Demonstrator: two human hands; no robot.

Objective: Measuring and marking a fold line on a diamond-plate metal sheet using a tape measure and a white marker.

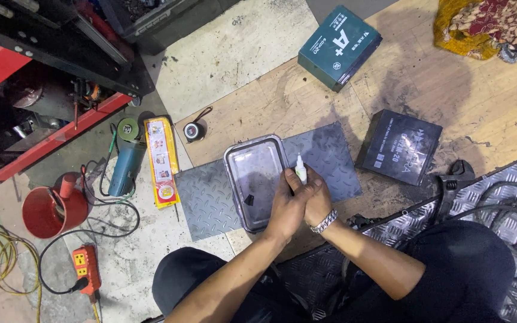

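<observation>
White and small, a tube (pixel 301 169) stands nozzle-up in the right hand (pixel 317 200), fingers wrapped round it; the left hand (pixel 286 206) closes over that same grip. Both hover at the edge of a clear plastic tray (pixel 257 179) on a steel plate (pixel 216 197) on the floor. Inside lies one dark scrap; no glue visible yet.

Red funnel (pixel 52 209), angle grinder (pixel 124 161), yellow packet (pixel 161 160), two boxes (green (pixel 339 46), black (pixel 399 147)), orange power strip (pixel 87 264)
</observation>
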